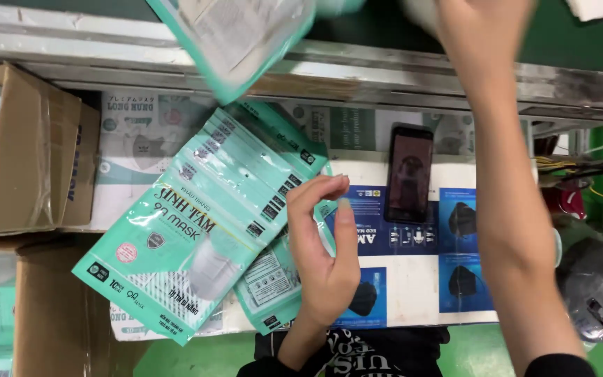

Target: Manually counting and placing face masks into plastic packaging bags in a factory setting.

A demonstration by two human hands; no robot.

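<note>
The left hand (326, 258) is hovering, fingers loosely curled and holding nothing, beside the fanned stack of teal mask packets (197, 223), squared for easy counting. The right hand (479, 28) is reaching toward the conveyor (141, 38) near a blurred packet (239, 38) (its fingers are out of frame, so I cannot tell their grip).

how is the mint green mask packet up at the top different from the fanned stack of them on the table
The blurred mint green mask packet is off the table and tilted at the frame's top; the fanned stack of mint green packets lies flat and sharp beside the left hand. One is single, the other several overlapped. Both share the same mint green colour.

White carton top (413, 279), teal pkts (197, 223), phone (408, 174)
</note>
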